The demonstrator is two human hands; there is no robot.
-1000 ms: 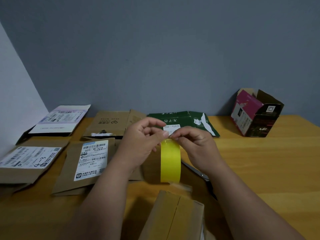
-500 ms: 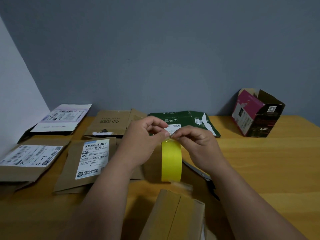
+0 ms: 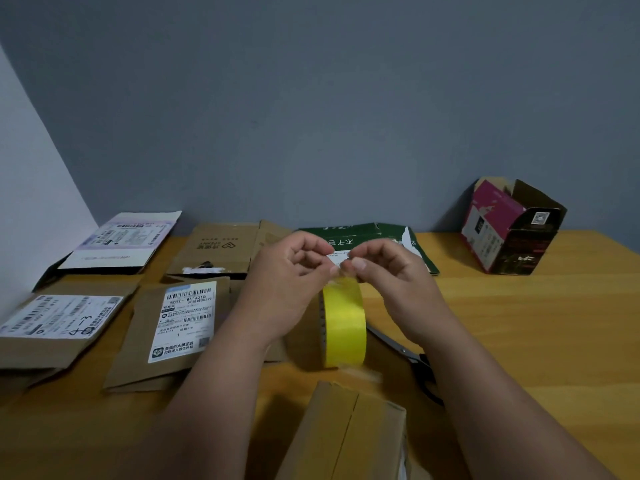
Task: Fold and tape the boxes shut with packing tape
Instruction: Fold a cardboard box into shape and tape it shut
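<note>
Nearest edge: brown box (image 3: 349,434), top flaps folded together, centre seam bare – no tape seen on it.
Above box: yellow tape roll (image 3: 344,323) held upright on edge, clear of the table (image 3: 519,341).
Left hand (image 3: 287,289): fingers curled at the roll's top, thumb and forefinger pinching near the tape end; exact hold on the end too blurred to tell.
Right hand (image 3: 388,275): fingertips pinched at the same spot, apparently picking at the free end.
Beside right forearm: scissors (image 3: 405,355) flat on the table, untouched.
Mid-table left: flattened labelled boxes (image 3: 176,327), unfolded.
Far back: green flat box (image 3: 374,233); printed carton (image 3: 512,230) standing with flaps open.
Progress: early – one box folded, taping not yet begun; several boxes left to fold and seal.
</note>
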